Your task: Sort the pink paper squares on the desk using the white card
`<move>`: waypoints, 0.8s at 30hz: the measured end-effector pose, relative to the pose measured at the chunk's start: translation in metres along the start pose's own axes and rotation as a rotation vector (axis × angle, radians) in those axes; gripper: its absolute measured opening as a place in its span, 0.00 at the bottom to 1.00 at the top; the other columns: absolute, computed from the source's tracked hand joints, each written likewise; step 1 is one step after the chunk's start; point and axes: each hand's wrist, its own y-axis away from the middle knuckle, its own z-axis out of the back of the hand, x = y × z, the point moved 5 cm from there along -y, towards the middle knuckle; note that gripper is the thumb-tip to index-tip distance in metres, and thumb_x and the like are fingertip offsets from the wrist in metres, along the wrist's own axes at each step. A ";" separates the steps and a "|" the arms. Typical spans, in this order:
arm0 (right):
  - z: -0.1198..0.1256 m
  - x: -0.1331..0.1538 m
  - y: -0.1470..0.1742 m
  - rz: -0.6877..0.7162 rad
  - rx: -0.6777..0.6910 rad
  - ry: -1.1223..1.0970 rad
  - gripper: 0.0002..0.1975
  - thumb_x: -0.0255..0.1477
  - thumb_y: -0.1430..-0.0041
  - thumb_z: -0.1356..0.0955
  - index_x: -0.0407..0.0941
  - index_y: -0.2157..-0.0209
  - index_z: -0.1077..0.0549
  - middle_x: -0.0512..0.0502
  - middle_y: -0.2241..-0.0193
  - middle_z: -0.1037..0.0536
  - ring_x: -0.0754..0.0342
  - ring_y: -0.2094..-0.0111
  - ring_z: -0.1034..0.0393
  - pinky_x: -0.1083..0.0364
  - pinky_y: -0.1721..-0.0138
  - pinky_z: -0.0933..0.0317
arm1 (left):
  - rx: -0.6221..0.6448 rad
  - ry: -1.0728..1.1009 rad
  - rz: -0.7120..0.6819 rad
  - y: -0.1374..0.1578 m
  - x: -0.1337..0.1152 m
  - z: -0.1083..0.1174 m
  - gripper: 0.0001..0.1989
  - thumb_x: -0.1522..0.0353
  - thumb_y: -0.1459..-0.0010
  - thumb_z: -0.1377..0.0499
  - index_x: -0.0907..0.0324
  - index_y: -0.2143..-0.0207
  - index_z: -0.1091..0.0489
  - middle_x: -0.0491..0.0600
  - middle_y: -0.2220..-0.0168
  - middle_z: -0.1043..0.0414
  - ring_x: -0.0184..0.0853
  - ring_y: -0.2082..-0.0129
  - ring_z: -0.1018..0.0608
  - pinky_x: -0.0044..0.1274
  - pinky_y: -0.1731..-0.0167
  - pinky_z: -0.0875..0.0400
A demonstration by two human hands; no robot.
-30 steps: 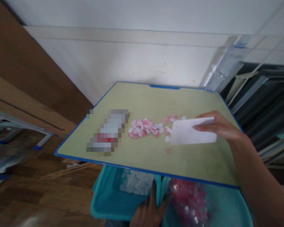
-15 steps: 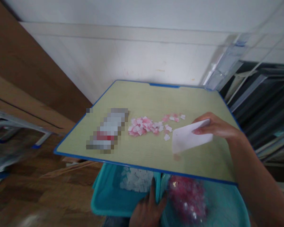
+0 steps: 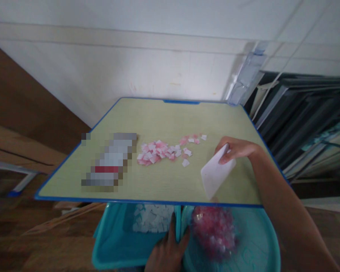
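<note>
And here is the right hand (image 3: 234,148), out over the right half of the desk (image 3: 158,121), its grip pinched around a white card (image 3: 217,172), thumb on the face we can see; the card leans at a slant, its lowest corner aimed at the desk's near edge, and whether it touches the top I cannot tell; just below that corner, a small pinkish blur (image 3: 214,200), too smeared to name; over to the middle of the desk, a heap of pink and white paper pieces (image 3: 155,153), a few loose pieces (image 3: 186,162) trailing off toward the card, well short of the far edge; on the left side of the desk, a pixelated oblong thing (image 3: 110,156) with a red band, near the left edge; down below the near edge, the left hand (image 3: 168,247), index finger stretched along the rim between a teal tray (image 3: 102,249) and a round teal basin (image 3: 260,241), and whether its grip is closed on that rim I cannot tell; white pieces (image 3: 153,219) lie in the tray; a shiny clear bag with pinkish-red contents (image 3: 214,230) sits in the basin
</note>
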 end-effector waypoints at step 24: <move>0.004 0.013 0.012 0.084 -0.136 -0.042 0.14 0.35 0.63 0.29 0.38 0.76 0.26 0.52 0.83 0.30 0.60 0.81 0.37 0.63 0.82 0.47 | -0.039 0.028 0.009 0.003 0.000 -0.006 0.31 0.76 0.50 0.51 0.43 0.45 0.52 0.62 0.45 0.47 0.34 0.70 0.26 0.26 0.71 0.30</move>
